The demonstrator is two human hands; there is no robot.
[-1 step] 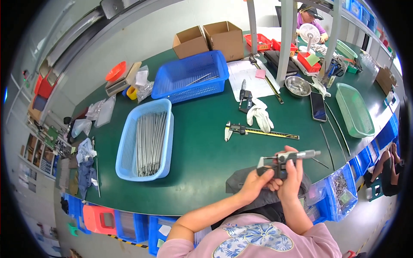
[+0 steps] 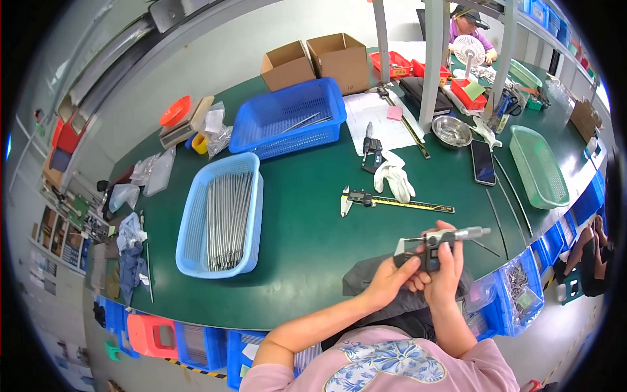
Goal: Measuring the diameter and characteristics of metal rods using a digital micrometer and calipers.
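I hold a digital micrometer (image 2: pixel 431 251) in both hands above the near edge of the green table. Its silver thimble points right and its U-shaped frame lies to the left. My left hand (image 2: pixel 390 279) pinches the frame from the lower left. Around the body and near the thimble, my right hand (image 2: pixel 444 271) has its fingers wrapped. Between the micrometer's jaws I cannot make out any part. Under my hands lies a dark grey cloth (image 2: pixel 366 273). A digital caliper (image 2: pixel 398 201) rests beyond them, next to a white glove (image 2: pixel 394 176) and a second micrometer (image 2: pixel 372 150).
A light blue basket (image 2: pixel 185 225) of thin metal rods stands left, with a blue basket (image 2: pixel 287 147) behind it. To the right are a phone (image 2: pixel 483 162), loose thin rods (image 2: pixel 511 196), a metal bowl (image 2: pixel 452 131) and a green basket (image 2: pixel 539 170). A co-worker (image 2: pixel 471 32) sits far right.
The micrometer has shifted very slightly to the right in my hands' grip. Both hands stay on it.
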